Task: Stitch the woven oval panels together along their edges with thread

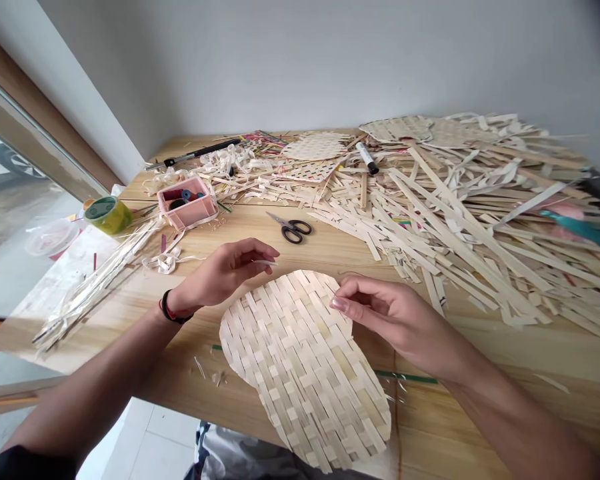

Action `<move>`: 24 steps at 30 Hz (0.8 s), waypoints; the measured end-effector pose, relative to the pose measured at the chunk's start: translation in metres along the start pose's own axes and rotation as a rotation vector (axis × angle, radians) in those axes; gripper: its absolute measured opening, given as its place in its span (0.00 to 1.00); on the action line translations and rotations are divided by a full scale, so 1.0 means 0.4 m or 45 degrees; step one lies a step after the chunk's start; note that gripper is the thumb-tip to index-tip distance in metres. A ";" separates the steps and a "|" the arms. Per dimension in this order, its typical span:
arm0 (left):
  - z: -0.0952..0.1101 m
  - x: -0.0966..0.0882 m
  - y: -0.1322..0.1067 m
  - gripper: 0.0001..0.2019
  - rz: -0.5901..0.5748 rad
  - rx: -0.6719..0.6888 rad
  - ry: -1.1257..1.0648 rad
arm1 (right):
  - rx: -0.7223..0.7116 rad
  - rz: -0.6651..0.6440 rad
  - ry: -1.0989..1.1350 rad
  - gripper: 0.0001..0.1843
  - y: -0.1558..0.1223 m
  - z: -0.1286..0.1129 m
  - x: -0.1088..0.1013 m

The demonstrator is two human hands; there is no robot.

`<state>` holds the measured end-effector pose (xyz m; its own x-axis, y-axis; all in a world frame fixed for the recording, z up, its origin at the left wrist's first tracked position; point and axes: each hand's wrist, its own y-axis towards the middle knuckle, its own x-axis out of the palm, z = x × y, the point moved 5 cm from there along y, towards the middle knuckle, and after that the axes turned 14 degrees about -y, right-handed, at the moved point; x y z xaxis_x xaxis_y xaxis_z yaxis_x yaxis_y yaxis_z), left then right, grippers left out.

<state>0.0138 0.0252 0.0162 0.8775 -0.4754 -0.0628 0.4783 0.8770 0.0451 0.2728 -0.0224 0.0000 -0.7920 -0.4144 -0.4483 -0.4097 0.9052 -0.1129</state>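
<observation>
A woven bamboo-strip sole shape (pixel 305 360) lies in front of me, its near end reaching past the table edge. My right hand (pixel 380 310) pinches its upper right rim between thumb and fingers. Above its upper left rim, my left hand (pixel 230 270) is closed in a pinch on a short pale sliver (pixel 266 263), apart from the weave. A red and black band circles the left wrist. Beyond the hands, black-handled scissors (pixel 293 230) rest on the table.
A pink basket (pixel 190 208) with spools and a roll of yellow-green tape (pixel 107 215) stand at the left, near a bundle of thin strips (pixel 97 287). Loose bamboo strips (pixel 460 220) pile up at the right. A glue stick (pixel 367 159) and woven pieces lie at the back.
</observation>
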 end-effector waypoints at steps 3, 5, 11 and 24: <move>-0.002 0.007 -0.004 0.13 0.040 -0.016 0.005 | -0.002 -0.006 -0.021 0.24 -0.002 0.001 0.002; 0.000 0.009 -0.007 0.11 0.076 -0.020 0.033 | -0.001 0.001 -0.033 0.24 -0.003 0.003 0.002; 0.027 0.018 -0.007 0.09 0.083 0.126 0.311 | -0.014 -0.032 -0.018 0.24 -0.007 -0.005 0.009; 0.066 0.074 -0.010 0.13 -0.080 0.139 0.456 | -0.050 -0.109 0.049 0.22 -0.017 -0.037 0.037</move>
<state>0.0388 0.0058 0.0405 0.7882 -0.4568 -0.4124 0.5486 0.8251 0.1346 0.2571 -0.0362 0.0072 -0.7698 -0.4944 -0.4037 -0.4939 0.8620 -0.1140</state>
